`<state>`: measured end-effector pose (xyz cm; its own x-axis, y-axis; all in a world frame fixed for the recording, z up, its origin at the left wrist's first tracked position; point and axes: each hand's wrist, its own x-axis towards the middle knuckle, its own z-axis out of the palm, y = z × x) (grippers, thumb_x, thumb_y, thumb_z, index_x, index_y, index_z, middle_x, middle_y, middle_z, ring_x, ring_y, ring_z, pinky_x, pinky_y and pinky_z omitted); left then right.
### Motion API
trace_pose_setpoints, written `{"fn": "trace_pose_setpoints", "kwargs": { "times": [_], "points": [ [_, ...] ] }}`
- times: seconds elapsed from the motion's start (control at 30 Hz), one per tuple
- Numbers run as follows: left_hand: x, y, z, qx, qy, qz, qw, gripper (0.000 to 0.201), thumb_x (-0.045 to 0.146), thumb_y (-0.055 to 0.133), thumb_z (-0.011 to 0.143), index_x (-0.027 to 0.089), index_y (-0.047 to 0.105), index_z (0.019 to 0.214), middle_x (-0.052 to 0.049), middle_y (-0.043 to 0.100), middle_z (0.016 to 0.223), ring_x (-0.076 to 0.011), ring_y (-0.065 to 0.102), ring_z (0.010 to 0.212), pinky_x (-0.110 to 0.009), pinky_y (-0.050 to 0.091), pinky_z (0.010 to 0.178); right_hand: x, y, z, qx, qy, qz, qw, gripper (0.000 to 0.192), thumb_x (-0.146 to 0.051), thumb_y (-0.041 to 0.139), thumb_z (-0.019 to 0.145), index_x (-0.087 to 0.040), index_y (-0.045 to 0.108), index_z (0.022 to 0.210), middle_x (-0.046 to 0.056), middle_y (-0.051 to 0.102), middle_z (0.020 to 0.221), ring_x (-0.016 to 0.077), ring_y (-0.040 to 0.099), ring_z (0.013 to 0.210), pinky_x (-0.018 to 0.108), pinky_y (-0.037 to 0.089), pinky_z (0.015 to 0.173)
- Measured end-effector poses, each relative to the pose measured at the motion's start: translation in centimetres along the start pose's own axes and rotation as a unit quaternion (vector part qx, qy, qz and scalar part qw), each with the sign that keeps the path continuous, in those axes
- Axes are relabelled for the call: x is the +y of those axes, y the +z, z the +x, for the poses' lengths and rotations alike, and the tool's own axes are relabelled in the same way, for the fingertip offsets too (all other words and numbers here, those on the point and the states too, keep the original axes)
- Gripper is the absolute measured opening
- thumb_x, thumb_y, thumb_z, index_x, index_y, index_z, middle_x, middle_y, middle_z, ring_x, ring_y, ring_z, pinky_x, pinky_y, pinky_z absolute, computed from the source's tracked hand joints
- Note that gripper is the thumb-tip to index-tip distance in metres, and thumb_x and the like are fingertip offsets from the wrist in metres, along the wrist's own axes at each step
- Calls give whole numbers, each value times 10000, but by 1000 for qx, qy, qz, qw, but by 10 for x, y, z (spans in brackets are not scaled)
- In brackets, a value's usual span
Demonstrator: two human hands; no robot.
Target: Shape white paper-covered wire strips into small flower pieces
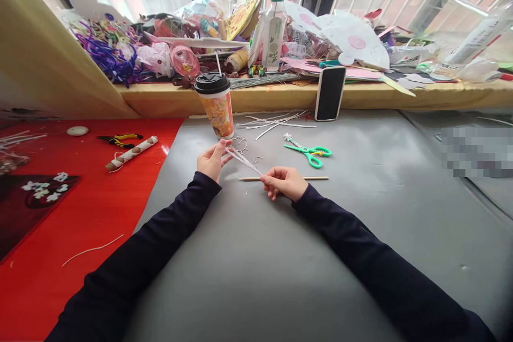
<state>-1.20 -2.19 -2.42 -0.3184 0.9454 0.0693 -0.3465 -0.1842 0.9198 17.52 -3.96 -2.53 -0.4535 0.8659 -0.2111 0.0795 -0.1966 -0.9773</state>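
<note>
Between my two hands stretches a thin white strip [244,160], which looks doubled or looped. My left hand [212,161] pinches its upper left end, close to the paper cup [218,109] with a black lid. The lower right end is in the closed fingers of my right hand [285,183]. Under that hand a pointed wooden stick [250,178] lies on the grey mat, partly hidden by the fingers. Beyond it are green-handled scissors [309,153], with a small white flower shape [287,137] at their blades. Short white scraps [256,160] lie around the strip.
Several loose white strips [276,122] lie behind my hands, beside a phone [331,94] leaning upright against the ledge. On the red surface to the left are yellow-handled pliers [120,140], a wrapped roll [132,154] and white flowers [52,188]. Craft materials crowd the windowsill.
</note>
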Motion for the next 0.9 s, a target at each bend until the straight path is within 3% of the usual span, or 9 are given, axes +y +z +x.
{"fn": "trace_pose_setpoints", "kwargs": {
  "times": [0.17, 0.33, 0.63, 0.8, 0.9],
  "points": [
    [0, -5, 5, -20, -64, -3, 998, 340, 385, 616, 640, 101, 628, 826, -73, 630, 751, -145, 612, 663, -318, 498, 703, 1, 0, 0, -7, -9, -16, 1000, 345, -425, 655, 580, -113, 531, 658, -8, 547, 514, 75, 514, 398, 192, 444, 356],
    [3, -5, 4, -12, -48, 16, 999, 353, 375, 638, 618, 97, 630, 834, -30, 598, 619, -141, 607, 592, -305, 510, 636, 3, 1, 1, -19, -13, -29, 999, 319, -403, 653, 590, -113, 533, 649, -11, 540, 507, 71, 501, 389, 191, 431, 347],
    [7, 0, 2, 29, -79, 19, 996, 337, 295, 676, 579, 110, 626, 856, -20, 611, 653, -113, 598, 531, -274, 513, 591, 3, 4, -1, -7, -14, -56, 998, 302, -394, 640, 603, -120, 521, 645, -14, 527, 500, 71, 490, 386, 192, 416, 344],
    [7, -1, 1, 35, -44, 83, 995, 410, 309, 654, 597, 130, 597, 962, -26, 619, 649, -69, 535, 416, -202, 447, 422, 6, 5, -1, -19, -27, -94, 995, 283, -394, 606, 640, -125, 539, 700, -1, 538, 551, 76, 498, 428, 204, 433, 380],
    [5, 2, -4, 25, 17, 124, 992, 393, 348, 637, 608, 114, 603, 923, -42, 622, 651, -70, 517, 386, -175, 361, 333, 7, 10, -2, 11, -103, -169, 980, 312, -387, 555, 690, -142, 573, 883, 28, 587, 685, 83, 523, 504, 215, 456, 459]
  ]
}}
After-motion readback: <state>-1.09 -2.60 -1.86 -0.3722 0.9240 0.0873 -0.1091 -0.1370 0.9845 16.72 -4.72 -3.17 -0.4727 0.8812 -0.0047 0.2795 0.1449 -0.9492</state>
